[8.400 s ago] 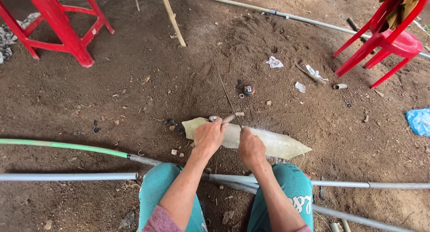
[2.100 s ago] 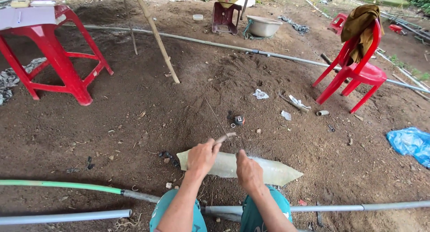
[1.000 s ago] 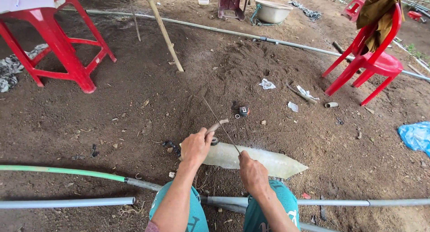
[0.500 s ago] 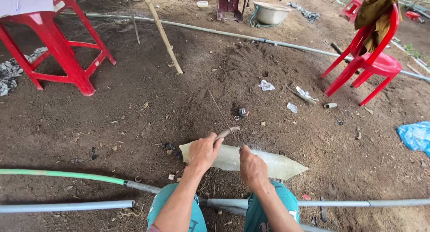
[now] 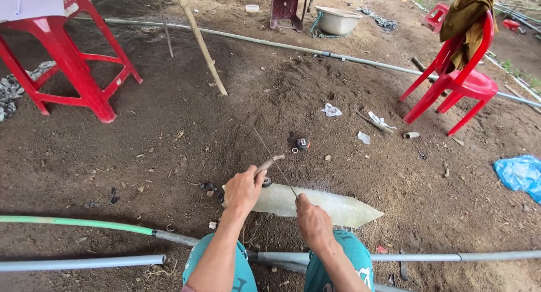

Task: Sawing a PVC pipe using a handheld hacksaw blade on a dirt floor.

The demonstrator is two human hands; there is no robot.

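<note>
A single head-worn camera looks steeply down and forward over the person's knees, close above the left hand (image 5: pixel 243 189) and right hand (image 5: pixel 313 225). Farther off, its wide view reaches bare dirt (image 5: pixel 169 157), a red stool (image 5: pixel 73 61) and a red chair (image 5: pixel 462 78).

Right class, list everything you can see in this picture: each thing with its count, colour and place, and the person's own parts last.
Pale pointed sheet: one, whitish, on soil under the hands.
Thin wire: one, grey, held by the right hand.
Stool: one, red, far left.
Chair: one, red, cloth-draped, right.
Pipes: several, grey, across the ground.
Hose: one, green, left.
Basin: one, grey, top.
Bag: one, blue, right edge.
Left hand: gripping a small tool.
Right hand: pinching the wire.
</note>
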